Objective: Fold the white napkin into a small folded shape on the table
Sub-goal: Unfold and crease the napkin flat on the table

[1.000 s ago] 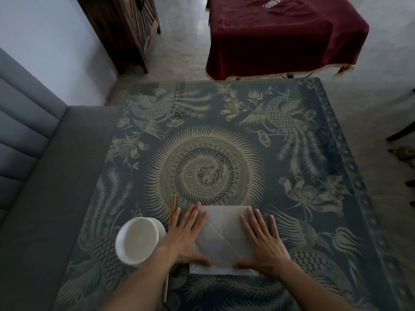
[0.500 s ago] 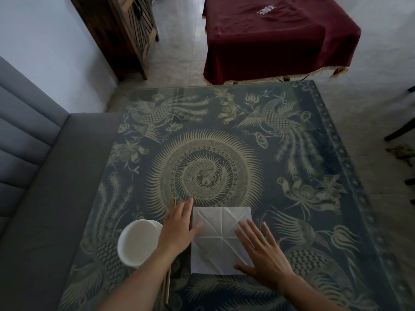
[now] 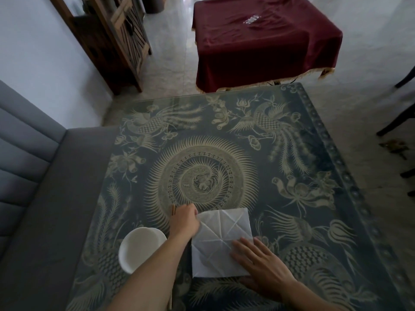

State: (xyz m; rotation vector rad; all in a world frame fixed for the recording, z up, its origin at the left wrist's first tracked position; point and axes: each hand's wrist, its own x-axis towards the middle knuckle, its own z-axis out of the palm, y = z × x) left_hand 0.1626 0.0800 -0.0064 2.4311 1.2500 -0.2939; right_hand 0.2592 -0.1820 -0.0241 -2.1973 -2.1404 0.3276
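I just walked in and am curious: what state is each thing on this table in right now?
white napkin: unfolded flat, creased, far-left corner pinched.
left hand: closed on that corner.
right hand: open, flat on the napkin.
white bowl: upright, looks empty.
chopsticks: lying flat, mostly hidden.

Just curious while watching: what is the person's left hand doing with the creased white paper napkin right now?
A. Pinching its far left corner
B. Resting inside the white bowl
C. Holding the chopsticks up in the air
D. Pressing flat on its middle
A: the left hand is closed at the far left corner of the creased white paper napkin, while the right hand lies flat on its near right part.
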